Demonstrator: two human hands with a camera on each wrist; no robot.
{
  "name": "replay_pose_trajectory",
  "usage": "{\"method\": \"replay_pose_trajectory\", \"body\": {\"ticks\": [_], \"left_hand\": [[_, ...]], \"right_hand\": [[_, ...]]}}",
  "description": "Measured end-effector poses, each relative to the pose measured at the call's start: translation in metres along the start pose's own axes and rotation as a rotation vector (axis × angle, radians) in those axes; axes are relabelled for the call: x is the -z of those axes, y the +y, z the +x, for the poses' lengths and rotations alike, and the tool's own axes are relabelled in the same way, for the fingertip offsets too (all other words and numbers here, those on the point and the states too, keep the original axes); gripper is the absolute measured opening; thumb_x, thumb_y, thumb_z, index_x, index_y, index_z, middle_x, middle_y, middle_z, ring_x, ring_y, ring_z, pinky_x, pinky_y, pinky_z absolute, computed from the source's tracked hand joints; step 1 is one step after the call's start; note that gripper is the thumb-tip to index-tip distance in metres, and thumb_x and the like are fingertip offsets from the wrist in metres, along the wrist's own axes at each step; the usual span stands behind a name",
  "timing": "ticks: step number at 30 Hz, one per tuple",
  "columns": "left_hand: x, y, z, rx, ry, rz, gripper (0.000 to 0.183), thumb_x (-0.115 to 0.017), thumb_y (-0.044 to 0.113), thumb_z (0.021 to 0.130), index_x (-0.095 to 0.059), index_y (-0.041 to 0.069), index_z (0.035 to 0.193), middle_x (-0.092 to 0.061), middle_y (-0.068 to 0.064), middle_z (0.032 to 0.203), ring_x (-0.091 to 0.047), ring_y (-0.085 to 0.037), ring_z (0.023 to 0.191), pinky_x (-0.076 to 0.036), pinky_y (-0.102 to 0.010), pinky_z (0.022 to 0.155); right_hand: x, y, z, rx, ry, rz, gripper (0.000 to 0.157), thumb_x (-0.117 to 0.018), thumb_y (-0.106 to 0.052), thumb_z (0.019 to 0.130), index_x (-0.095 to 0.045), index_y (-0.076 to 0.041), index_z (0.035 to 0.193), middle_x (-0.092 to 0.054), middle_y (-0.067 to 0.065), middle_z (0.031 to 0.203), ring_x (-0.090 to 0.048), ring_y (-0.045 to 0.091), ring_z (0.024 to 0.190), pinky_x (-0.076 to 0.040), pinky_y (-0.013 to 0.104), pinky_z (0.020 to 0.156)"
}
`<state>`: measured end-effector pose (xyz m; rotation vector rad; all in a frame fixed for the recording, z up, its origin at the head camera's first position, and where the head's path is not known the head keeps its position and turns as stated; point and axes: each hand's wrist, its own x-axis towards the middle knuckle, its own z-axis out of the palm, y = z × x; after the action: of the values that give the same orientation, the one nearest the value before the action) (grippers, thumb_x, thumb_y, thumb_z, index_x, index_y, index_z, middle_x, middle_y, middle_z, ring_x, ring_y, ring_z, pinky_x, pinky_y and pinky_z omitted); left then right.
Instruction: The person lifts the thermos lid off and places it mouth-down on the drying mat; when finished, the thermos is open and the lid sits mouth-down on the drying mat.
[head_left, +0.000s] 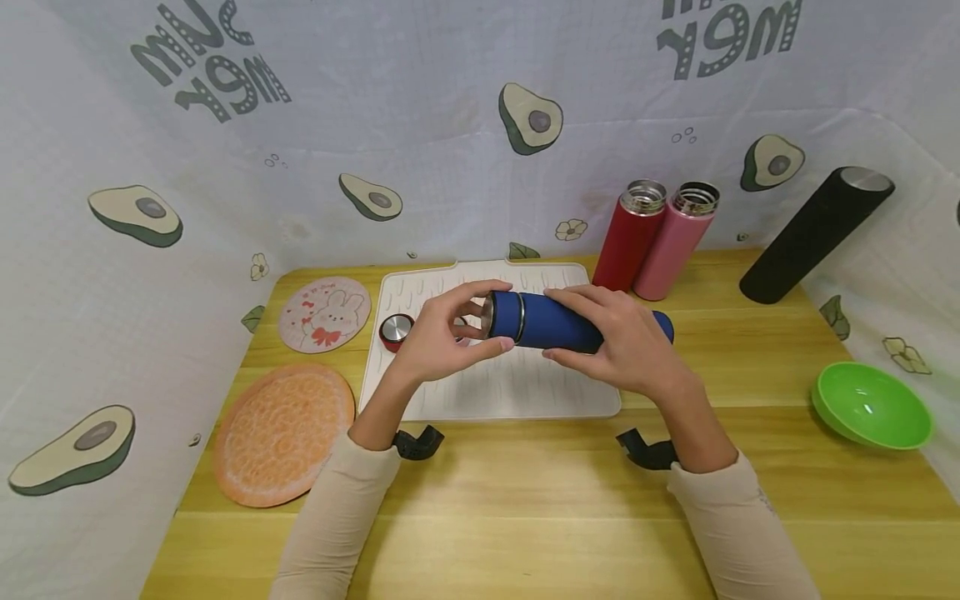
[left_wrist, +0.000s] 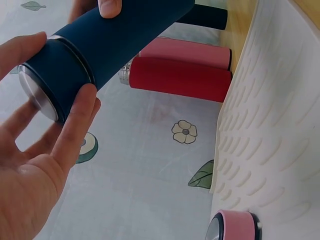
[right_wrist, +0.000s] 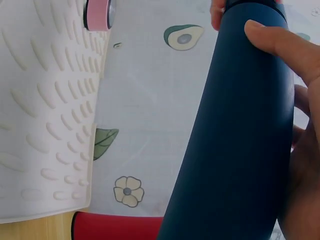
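Observation:
A dark blue thermos bottle point(head_left: 558, 321) is held tilted almost level above the white ribbed mat point(head_left: 495, 400). Its blue lid point(head_left: 506, 315), with a shiny metal top, points left and sits on the bottle's mouth. My left hand point(head_left: 444, 337) holds this lid between thumb and fingertips; the left wrist view shows the fingers point(left_wrist: 75, 125) spread around its rim. Farther along, my right hand point(head_left: 630, 342) grips the bottle body point(right_wrist: 240, 125), thumb on the near side. On the mat lie a red lid point(head_left: 395, 330) and a pink lid point(left_wrist: 237, 225), the latter mostly hidden behind my left hand in the head view.
Behind the mat's right end stand lidless red point(head_left: 628, 237) and pink point(head_left: 675, 246) bottles. A black bottle point(head_left: 810, 237) is farther right, with a green bowl point(head_left: 870, 406) nearer me. On the left lie a rabbit-print coaster point(head_left: 326, 315) and an orange round mat point(head_left: 285, 433).

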<state>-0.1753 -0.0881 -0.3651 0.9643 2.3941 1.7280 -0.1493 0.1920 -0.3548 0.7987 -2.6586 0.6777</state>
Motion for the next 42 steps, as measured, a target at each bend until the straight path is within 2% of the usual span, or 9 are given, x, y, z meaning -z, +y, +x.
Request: {"method": "replay_pose_trajectory", "body": {"ticks": [4, 8, 15, 21, 29, 32, 36, 39, 42], "left_hand": [[-0.003, 0.0, 0.001, 0.061, 0.043, -0.008, 0.056, -0.083, 0.031, 0.087, -0.061, 0.038, 0.139, -0.066, 0.001, 0.128, -0.072, -0.015, 0.097, -0.065, -0.033, 0.078], [-0.003, 0.0, 0.001, 0.091, 0.091, 0.001, 0.052, -0.082, 0.034, 0.088, -0.063, 0.038, 0.136, -0.067, -0.002, 0.122, -0.073, -0.016, 0.093, -0.065, -0.032, 0.076], [-0.003, -0.005, 0.001, 0.105, 0.148, 0.01, 0.055, -0.083, 0.031, 0.087, -0.062, 0.035, 0.138, -0.066, -0.005, 0.126, -0.072, -0.019, 0.095, -0.065, -0.033, 0.078], [-0.009, -0.016, -0.001, 0.177, 0.138, 0.058, 0.066, -0.086, 0.035, 0.084, -0.055, 0.036, 0.141, -0.063, 0.0, 0.133, -0.068, -0.018, 0.103, -0.064, -0.032, 0.079], [-0.009, -0.031, 0.005, 0.188, 0.152, 0.107, 0.068, -0.089, 0.031, 0.081, -0.054, 0.024, 0.139, -0.061, 0.0, 0.136, -0.065, -0.019, 0.107, -0.062, -0.043, 0.088], [-0.011, -0.038, 0.008, 0.181, 0.151, 0.127, 0.069, -0.089, 0.029, 0.081, -0.055, 0.023, 0.14, -0.061, -0.001, 0.137, -0.064, -0.022, 0.106, -0.06, -0.049, 0.09], [-0.015, -0.046, 0.011, 0.157, 0.133, 0.166, 0.07, -0.089, 0.027, 0.081, -0.057, 0.02, 0.143, -0.061, -0.002, 0.138, -0.064, -0.025, 0.109, -0.058, -0.054, 0.092], [-0.019, -0.052, 0.016, 0.138, 0.111, 0.235, 0.07, -0.088, 0.025, 0.082, -0.057, 0.017, 0.144, -0.061, -0.003, 0.138, -0.062, -0.022, 0.117, -0.058, -0.047, 0.095], [-0.023, -0.057, 0.019, 0.139, 0.085, 0.311, 0.069, -0.087, 0.024, 0.083, -0.057, 0.016, 0.145, -0.061, -0.005, 0.138, -0.061, -0.021, 0.122, -0.057, -0.039, 0.098]], "right_hand": [[-0.001, 0.002, 0.001, 0.033, 0.042, -0.026, 0.078, -0.092, -0.042, 0.073, -0.063, -0.02, 0.141, -0.065, 0.013, 0.133, -0.062, 0.035, 0.114, -0.056, 0.057, 0.094], [-0.002, 0.004, 0.003, 0.041, 0.061, -0.062, 0.079, -0.093, -0.042, 0.072, -0.063, -0.019, 0.141, -0.065, 0.014, 0.133, -0.062, 0.036, 0.116, -0.055, 0.059, 0.095], [0.003, 0.013, 0.0, -0.027, 0.084, -0.077, 0.081, -0.094, -0.037, 0.072, -0.06, -0.018, 0.143, -0.063, 0.016, 0.136, -0.06, 0.039, 0.121, -0.053, 0.063, 0.098], [0.012, 0.021, -0.004, -0.15, 0.098, 0.01, 0.084, -0.09, -0.026, 0.079, -0.049, -0.019, 0.152, -0.054, 0.018, 0.145, -0.053, 0.046, 0.127, -0.047, 0.072, 0.101], [0.025, 0.052, -0.009, -0.228, 0.275, 0.201, 0.083, -0.085, -0.011, 0.084, -0.043, -0.019, 0.155, -0.049, 0.02, 0.151, -0.045, 0.046, 0.137, -0.036, 0.074, 0.112], [0.033, 0.063, -0.013, -0.309, 0.337, 0.255, 0.079, -0.08, -0.015, 0.09, -0.04, -0.021, 0.158, -0.047, 0.018, 0.156, -0.043, 0.046, 0.141, -0.032, 0.07, 0.118], [0.048, 0.077, -0.019, -0.478, 0.391, 0.303, 0.075, -0.074, -0.026, 0.096, -0.036, -0.032, 0.16, -0.041, 0.009, 0.162, -0.038, 0.04, 0.149, -0.026, 0.064, 0.124], [0.059, 0.089, -0.024, -0.606, 0.399, 0.362, 0.074, -0.071, -0.03, 0.098, -0.032, -0.042, 0.159, -0.036, -0.001, 0.165, -0.035, 0.033, 0.153, -0.023, 0.061, 0.126], [0.066, 0.101, -0.026, -0.679, 0.411, 0.419, 0.073, -0.07, -0.03, 0.099, -0.031, -0.045, 0.158, -0.034, -0.005, 0.165, -0.033, 0.031, 0.154, -0.024, 0.061, 0.125]]}}
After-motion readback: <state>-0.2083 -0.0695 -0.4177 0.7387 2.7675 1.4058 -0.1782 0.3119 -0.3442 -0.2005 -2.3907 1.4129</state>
